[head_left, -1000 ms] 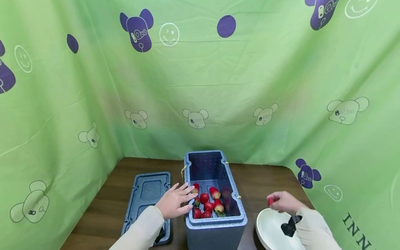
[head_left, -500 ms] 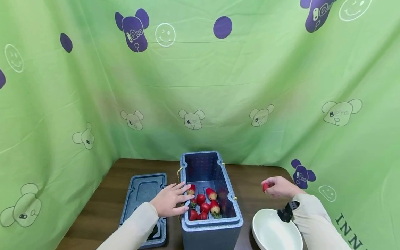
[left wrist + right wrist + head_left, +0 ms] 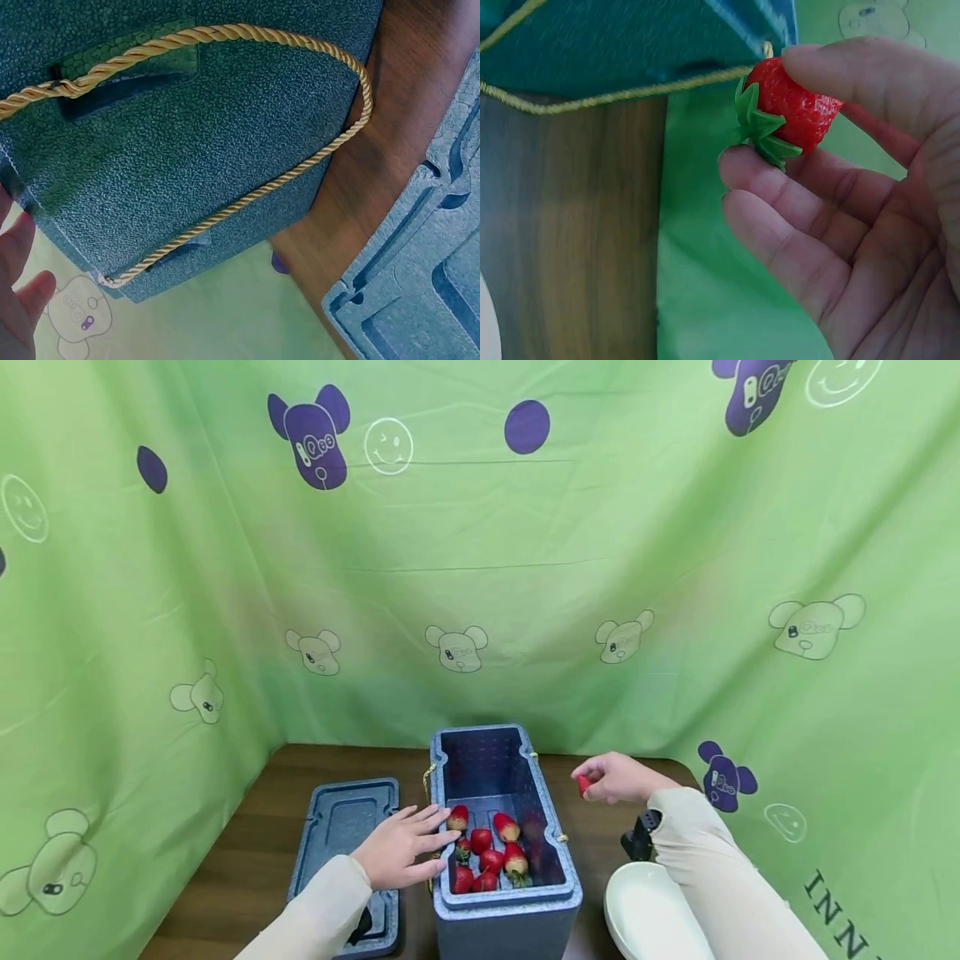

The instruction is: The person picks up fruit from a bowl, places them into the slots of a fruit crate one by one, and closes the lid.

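My right hand (image 3: 617,778) pinches a red strawberry (image 3: 799,109) between thumb and fingers, its green leaves showing in the right wrist view. The hand is in the air to the right of a tall blue-grey foam box (image 3: 504,902). Several strawberries (image 3: 491,860) lie inside at the box's near end, some red, some pale at one end. My left hand (image 3: 401,847) rests on the box's left rim with its fingers spread and straight. A twisted gold cord (image 3: 255,196) hangs along the box's side, below that hand.
A matching blue-grey lid (image 3: 345,827) lies on the brown wooden table (image 3: 247,860), left of the box and partly under the left forearm. A white bowl (image 3: 645,910) stands at the right front, partly covered by the right sleeve. Green printed cloth (image 3: 525,568) hangs behind the table.
My right hand has risen from over the white bowl and moved left toward the box, carrying the strawberry. The left hand stays on the rim, and the head view has shifted slightly.
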A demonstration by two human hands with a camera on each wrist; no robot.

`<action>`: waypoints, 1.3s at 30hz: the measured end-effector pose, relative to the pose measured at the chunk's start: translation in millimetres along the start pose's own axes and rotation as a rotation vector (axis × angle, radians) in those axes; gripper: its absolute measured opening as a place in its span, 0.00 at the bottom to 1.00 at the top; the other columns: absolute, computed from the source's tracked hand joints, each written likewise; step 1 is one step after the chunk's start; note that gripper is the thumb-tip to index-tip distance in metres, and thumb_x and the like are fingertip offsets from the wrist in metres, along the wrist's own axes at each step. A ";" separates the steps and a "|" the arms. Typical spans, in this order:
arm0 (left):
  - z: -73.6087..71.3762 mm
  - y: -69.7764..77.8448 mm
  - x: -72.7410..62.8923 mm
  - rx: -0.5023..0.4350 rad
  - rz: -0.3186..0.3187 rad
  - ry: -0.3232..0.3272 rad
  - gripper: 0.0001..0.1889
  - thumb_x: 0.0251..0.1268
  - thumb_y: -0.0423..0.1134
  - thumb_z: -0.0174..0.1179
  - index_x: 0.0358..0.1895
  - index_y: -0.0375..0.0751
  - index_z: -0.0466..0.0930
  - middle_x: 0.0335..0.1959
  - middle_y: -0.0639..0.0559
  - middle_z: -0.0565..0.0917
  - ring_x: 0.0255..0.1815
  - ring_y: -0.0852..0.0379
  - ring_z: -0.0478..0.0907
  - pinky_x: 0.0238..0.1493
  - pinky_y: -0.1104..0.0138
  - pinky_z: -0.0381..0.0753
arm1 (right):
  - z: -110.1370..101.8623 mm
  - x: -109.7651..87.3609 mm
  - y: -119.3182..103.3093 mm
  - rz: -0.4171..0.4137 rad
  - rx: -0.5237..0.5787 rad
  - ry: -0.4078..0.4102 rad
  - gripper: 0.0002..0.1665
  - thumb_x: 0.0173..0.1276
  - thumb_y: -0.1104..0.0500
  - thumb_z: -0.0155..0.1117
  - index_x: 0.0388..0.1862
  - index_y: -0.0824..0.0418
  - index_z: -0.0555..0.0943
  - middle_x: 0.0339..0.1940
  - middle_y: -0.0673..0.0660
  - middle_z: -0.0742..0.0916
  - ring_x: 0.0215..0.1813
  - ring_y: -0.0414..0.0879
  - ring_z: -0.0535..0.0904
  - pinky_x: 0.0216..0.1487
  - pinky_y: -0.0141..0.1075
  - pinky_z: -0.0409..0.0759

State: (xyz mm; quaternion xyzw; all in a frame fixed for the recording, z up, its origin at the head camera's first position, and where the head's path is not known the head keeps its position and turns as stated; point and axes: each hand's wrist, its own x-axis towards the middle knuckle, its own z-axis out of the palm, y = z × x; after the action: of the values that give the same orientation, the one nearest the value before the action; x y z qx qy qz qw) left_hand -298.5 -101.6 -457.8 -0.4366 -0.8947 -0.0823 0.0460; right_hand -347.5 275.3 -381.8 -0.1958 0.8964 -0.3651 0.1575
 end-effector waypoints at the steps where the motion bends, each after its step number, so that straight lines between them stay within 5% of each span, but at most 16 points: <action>1: -0.1 0.1 1.0 0.012 0.007 0.003 0.25 0.73 0.56 0.43 0.66 0.51 0.73 0.69 0.48 0.68 0.71 0.49 0.62 0.66 0.51 0.62 | 1.3 3.5 -2.0 -0.002 0.001 -0.008 0.22 0.56 0.70 0.62 0.52 0.77 0.77 0.31 0.53 0.83 0.25 0.40 0.71 0.26 0.32 0.71; 10: -5.8 1.9 11.3 0.105 0.039 -0.001 0.24 0.70 0.54 0.45 0.64 0.52 0.75 0.67 0.49 0.71 0.69 0.48 0.65 0.66 0.53 0.63 | 18.1 27.4 -32.2 0.003 0.013 -0.054 0.20 0.57 0.70 0.61 0.49 0.76 0.77 0.28 0.53 0.83 0.24 0.40 0.74 0.27 0.32 0.75; 16: -4.1 0.5 10.2 0.080 0.047 0.005 0.24 0.71 0.54 0.45 0.65 0.52 0.75 0.67 0.48 0.71 0.69 0.48 0.65 0.65 0.52 0.65 | 32.5 41.3 -46.5 0.021 0.071 -0.098 0.21 0.58 0.68 0.62 0.52 0.75 0.76 0.26 0.52 0.84 0.23 0.40 0.77 0.29 0.34 0.79; 28: -3.9 1.9 13.7 0.062 0.031 -0.012 0.24 0.71 0.54 0.45 0.66 0.52 0.73 0.68 0.49 0.69 0.71 0.48 0.62 0.65 0.51 0.65 | 62.8 61.1 -70.3 0.027 -0.070 -0.146 0.19 0.58 0.70 0.61 0.51 0.70 0.80 0.30 0.55 0.87 0.27 0.42 0.78 0.30 0.38 0.80; 32: -5.9 4.9 14.8 0.061 0.043 -0.003 0.24 0.72 0.55 0.44 0.66 0.53 0.73 0.68 0.51 0.70 0.70 0.48 0.63 0.64 0.49 0.65 | 66.7 64.7 -74.3 0.020 -0.036 -0.130 0.20 0.61 0.67 0.61 0.53 0.69 0.80 0.32 0.54 0.86 0.28 0.41 0.78 0.31 0.38 0.81; 35: -9.7 2.4 11.9 0.041 0.069 0.097 0.25 0.74 0.54 0.42 0.66 0.49 0.73 0.66 0.49 0.72 0.68 0.46 0.66 0.63 0.49 0.67 | 73.2 67.2 -84.4 0.004 -0.002 -0.076 0.19 0.63 0.64 0.61 0.54 0.68 0.80 0.36 0.57 0.87 0.29 0.42 0.80 0.31 0.38 0.81; 39: -16.8 -18.0 -4.8 -0.008 0.064 0.456 0.25 0.75 0.50 0.41 0.62 0.36 0.75 0.61 0.40 0.77 0.60 0.42 0.74 0.57 0.50 0.71 | 92.5 72.9 -112.6 -0.010 0.008 0.051 0.18 0.63 0.61 0.61 0.51 0.66 0.82 0.37 0.56 0.87 0.26 0.43 0.81 0.26 0.34 0.78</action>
State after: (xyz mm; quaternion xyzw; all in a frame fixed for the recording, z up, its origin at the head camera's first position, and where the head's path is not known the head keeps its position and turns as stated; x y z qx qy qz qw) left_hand -309.5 -119.4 -444.0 -0.4349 -0.8467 -0.1808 0.2476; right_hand -345.3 112.5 -374.6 -0.1902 0.8977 -0.3741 0.1338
